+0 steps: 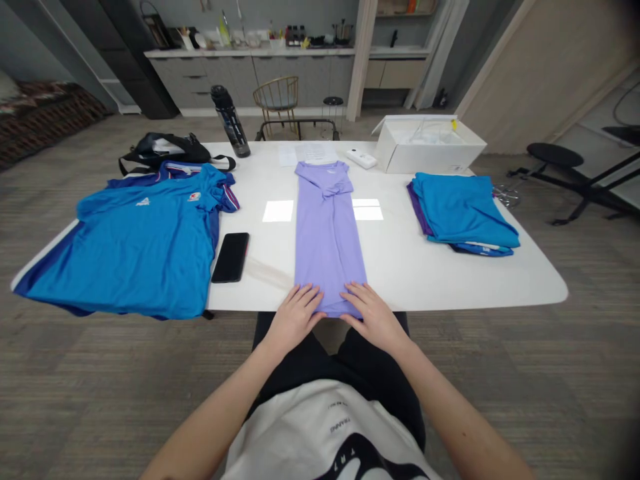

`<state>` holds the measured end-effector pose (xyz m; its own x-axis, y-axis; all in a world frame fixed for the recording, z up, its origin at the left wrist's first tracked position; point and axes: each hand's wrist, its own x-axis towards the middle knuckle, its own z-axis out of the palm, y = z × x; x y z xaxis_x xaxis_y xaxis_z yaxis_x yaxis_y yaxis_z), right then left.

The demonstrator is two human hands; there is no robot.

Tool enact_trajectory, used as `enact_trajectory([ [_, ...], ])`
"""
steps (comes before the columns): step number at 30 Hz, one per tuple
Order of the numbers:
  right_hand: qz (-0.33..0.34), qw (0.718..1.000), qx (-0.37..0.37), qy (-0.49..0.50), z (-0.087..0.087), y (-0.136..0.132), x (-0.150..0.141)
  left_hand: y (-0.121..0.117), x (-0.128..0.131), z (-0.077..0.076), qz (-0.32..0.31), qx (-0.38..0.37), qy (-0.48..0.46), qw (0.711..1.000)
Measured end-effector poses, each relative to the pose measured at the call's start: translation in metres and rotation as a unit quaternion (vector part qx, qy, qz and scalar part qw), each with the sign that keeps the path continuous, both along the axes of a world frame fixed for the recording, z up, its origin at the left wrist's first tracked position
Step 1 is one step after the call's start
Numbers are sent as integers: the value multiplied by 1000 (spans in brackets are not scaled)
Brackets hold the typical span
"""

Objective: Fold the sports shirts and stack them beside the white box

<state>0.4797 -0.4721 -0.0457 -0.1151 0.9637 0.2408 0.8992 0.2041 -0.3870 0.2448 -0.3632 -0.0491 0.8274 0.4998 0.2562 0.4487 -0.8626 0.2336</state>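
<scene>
A lavender shirt (327, 233) lies lengthwise before me, its sides folded in to make a narrow strip, with the collar at the far end. My left hand (299, 310) rests on the left corner of its near end, fingers stretched out over the cloth. On the right corner lies my right hand (369, 312), its fingers also extended and the thumb along the hem. Whether either thumb tip is tucked under the cloth I cannot tell.
Blue shirts (145, 240) lie spread at the left. A phone (231, 257), black bottle (231, 123) and black bag (170, 150) are nearby. At the right are folded clothes (463, 210), a white box (425, 150) and a small white device (361, 158) on the white table (395, 273).
</scene>
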Motion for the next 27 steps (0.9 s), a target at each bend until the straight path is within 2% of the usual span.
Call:
enact_trajectory([
  [4, -34, 999, 30, 20, -3, -16, -1, 3, -10, -3, 0, -5, -33, 999],
  [8, -68, 996, 56, 33, -9, -23, 0, -2, -19, -2, 37, 26, -38, 998],
  [11, -65, 994, 76, 43, -12, -25, 3, -10, -26, 0, 65, 38, -34, 997],
  [16, -86, 990, 93, 56, -5, -29, 7, -17, -39, 4, 101, 39, -64, 992],
  [20, -89, 991, 84, 46, 2, -35, 11, -20, -45, 6, 152, 39, -87, 984],
  [24, -89, 993, 77, 29, 3, -39, 10, -25, -47, 9, 195, 21, -73, 978],
  [27, -72, 995, 72, -8, 4, -38, 6, -29, -45, 12, 179, 31, -54, 982],
])
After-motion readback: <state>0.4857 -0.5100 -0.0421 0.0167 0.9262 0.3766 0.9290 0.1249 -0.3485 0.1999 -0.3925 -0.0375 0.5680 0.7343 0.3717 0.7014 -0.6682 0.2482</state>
